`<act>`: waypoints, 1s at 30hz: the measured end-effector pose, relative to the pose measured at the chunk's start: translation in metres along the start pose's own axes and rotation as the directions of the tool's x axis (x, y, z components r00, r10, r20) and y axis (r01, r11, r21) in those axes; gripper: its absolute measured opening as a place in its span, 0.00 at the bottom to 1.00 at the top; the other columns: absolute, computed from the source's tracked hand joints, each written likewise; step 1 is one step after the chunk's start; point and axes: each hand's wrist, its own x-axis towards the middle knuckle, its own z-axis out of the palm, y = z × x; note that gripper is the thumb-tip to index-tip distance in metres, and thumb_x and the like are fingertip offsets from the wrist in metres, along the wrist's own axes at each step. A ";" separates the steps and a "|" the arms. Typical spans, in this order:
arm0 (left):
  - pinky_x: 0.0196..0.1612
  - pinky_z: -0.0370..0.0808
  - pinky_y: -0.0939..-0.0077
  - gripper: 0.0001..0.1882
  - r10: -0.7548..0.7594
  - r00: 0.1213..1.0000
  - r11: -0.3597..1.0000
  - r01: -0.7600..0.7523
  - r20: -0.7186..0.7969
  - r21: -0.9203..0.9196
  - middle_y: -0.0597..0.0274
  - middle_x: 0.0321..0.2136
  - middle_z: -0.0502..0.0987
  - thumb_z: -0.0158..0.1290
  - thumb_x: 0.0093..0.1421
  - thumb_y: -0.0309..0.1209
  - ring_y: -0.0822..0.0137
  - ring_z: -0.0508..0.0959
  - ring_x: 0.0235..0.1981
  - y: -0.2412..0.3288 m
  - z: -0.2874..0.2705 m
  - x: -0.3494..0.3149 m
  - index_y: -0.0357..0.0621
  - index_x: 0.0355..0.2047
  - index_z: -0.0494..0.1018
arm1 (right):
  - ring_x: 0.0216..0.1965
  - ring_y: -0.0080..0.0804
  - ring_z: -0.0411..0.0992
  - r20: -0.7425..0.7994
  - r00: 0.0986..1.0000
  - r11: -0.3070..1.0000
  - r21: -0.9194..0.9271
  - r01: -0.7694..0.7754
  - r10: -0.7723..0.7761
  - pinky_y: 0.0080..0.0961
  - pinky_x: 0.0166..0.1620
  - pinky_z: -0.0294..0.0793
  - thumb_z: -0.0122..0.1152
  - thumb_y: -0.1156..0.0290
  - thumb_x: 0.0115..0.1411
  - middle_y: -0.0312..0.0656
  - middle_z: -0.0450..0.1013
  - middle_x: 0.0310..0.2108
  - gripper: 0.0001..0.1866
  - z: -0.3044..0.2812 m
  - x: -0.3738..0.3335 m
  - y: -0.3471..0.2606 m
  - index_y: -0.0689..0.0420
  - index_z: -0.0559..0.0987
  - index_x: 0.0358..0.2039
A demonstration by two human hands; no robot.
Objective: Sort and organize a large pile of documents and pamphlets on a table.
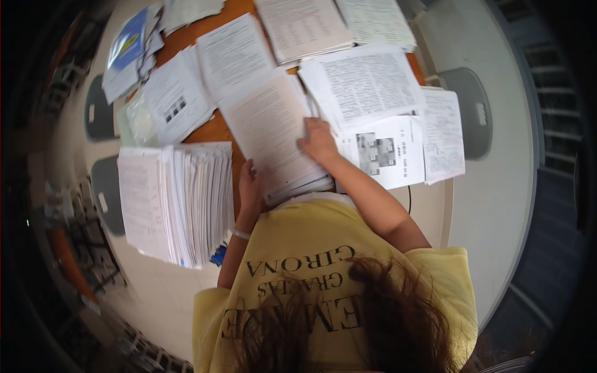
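A stack of printed sheets (264,121) lies tilted on the table right in front of me, its near end close to my body. My right hand (319,142) is at the stack's right edge, thumb on the top page and fingers bent over the side. At the lower left edge of the same stack is my left hand (250,189), fingers raised and apart, slightly blurred; whether it touches the paper I cannot tell. Under the top pages, more sheets (308,188) show at the near end.
A tall pile of papers (177,202) stands at the left table edge. Further paper stacks (367,84) cover the wooden table (233,9), with a picture sheet (388,152) at the right. A blue booklet (129,40) lies far left. Grey chairs (469,112) flank the table.
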 end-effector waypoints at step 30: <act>0.36 0.71 0.82 0.15 0.297 0.953 0.951 -0.289 0.066 -0.109 0.60 0.34 0.76 0.44 0.62 0.26 0.75 0.73 0.34 0.099 0.021 -0.026 0.33 0.48 0.67 | 0.54 0.49 0.61 0.092 0.987 0.938 0.334 0.090 -0.128 0.35 0.56 0.60 0.58 0.58 0.53 0.62 0.59 0.54 0.34 -0.020 -0.024 -0.050 0.68 0.61 0.54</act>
